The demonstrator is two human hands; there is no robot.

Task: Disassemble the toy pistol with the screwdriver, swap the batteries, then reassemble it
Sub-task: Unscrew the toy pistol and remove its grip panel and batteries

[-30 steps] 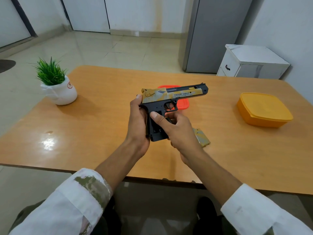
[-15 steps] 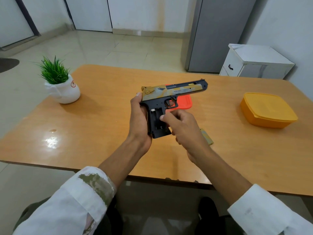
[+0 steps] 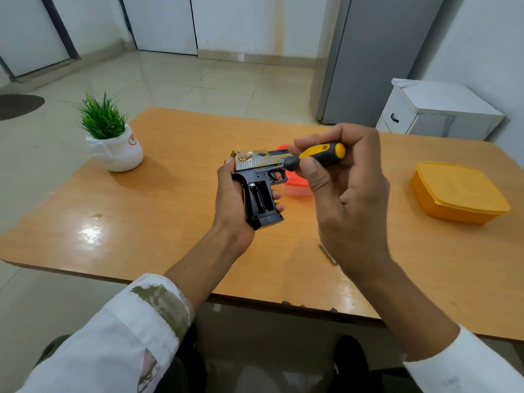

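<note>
My left hand (image 3: pixel 231 201) grips the black handle of the toy pistol (image 3: pixel 256 177), held above the table with its gold slide pointing right. The grip's side is uncovered and shows a dark battery bay. My right hand (image 3: pixel 344 194) pinches a screwdriver (image 3: pixel 319 156) with a black and yellow handle. Its thin shaft points left, and the tip lies on the black frame just above the trigger. The removed grip cover (image 3: pixel 328 253) lies on the table, mostly hidden behind my right wrist.
A small red-lidded container (image 3: pixel 297 187) sits on the wooden table (image 3: pixel 158 222) behind the pistol. An orange lidded box (image 3: pixel 458 192) stands at the right, a potted plant (image 3: pixel 113 140) at the left. A white cabinet (image 3: pixel 438 109) stands past the table.
My right hand has left the pistol's grip and now holds the screwdriver up at the frame. The pistol has tilted, so the open battery bay faces me more.
</note>
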